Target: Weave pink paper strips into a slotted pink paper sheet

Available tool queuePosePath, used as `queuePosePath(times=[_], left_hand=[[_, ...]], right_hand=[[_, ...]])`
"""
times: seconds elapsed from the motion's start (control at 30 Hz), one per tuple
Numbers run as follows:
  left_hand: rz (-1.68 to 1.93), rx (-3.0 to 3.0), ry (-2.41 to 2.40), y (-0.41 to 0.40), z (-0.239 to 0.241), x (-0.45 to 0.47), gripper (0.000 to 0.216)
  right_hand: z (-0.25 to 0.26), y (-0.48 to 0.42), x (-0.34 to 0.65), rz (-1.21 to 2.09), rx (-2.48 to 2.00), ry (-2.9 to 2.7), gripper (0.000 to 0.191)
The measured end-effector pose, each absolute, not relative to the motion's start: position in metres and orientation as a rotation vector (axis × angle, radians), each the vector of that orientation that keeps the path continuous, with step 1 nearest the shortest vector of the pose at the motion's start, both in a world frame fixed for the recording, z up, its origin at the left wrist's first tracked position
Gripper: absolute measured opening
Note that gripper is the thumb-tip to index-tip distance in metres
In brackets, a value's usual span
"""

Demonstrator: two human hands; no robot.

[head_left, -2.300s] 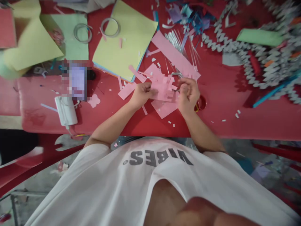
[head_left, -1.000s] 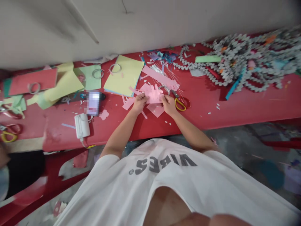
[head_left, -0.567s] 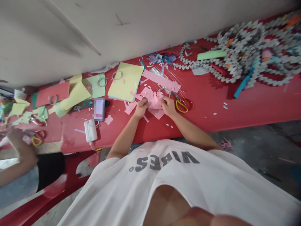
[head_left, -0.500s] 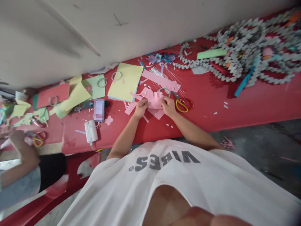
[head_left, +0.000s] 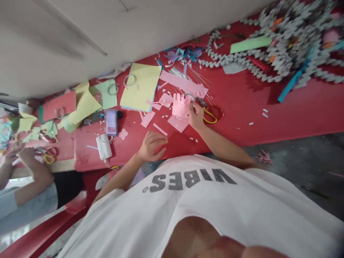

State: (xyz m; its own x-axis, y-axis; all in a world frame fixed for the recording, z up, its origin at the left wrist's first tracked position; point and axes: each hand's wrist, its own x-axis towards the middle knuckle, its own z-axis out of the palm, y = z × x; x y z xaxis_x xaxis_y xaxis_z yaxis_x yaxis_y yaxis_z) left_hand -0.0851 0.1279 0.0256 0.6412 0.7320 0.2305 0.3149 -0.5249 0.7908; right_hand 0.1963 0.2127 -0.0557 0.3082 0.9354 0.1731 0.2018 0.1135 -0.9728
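Right hand (head_left: 195, 116): fingers closed on one fringed pink paper (head_left: 180, 106), strips pointing toward far table (head_left: 172, 141) edge. Left hand (head_left: 152, 146): open, empty, near front edge. One scissors (head_left: 209, 114) just beside right hand.

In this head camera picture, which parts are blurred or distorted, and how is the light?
In the head view, the phone is pixelated and unreadable. The left hand looks slightly soft, perhaps from motion. The table slants across the frame, and the wide lens seems to stretch the shirt. The light is soft, with a darker shadow under the paper chain.
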Motion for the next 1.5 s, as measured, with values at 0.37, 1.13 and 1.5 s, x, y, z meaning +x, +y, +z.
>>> queuePosePath(times=[0.37,1.13,1.5], left_hand=[[0.463,1.937,0.539,0.050,0.045,-0.120,0.032],[0.058,1.763,1.276,0.142,0.053,-0.105,0.044],[0.170,1.987,1.890,0.172,0.001,-0.058,0.044]], right_hand=[[-0.054,0.227,0.216,0.353,-1.413,-0.838,0.050],[-0.057,0.214,0.209,0.374,-1.449,-1.143,0.053],[-0.047,0.211,0.207,0.401,-1.441,-1.295,0.055]])
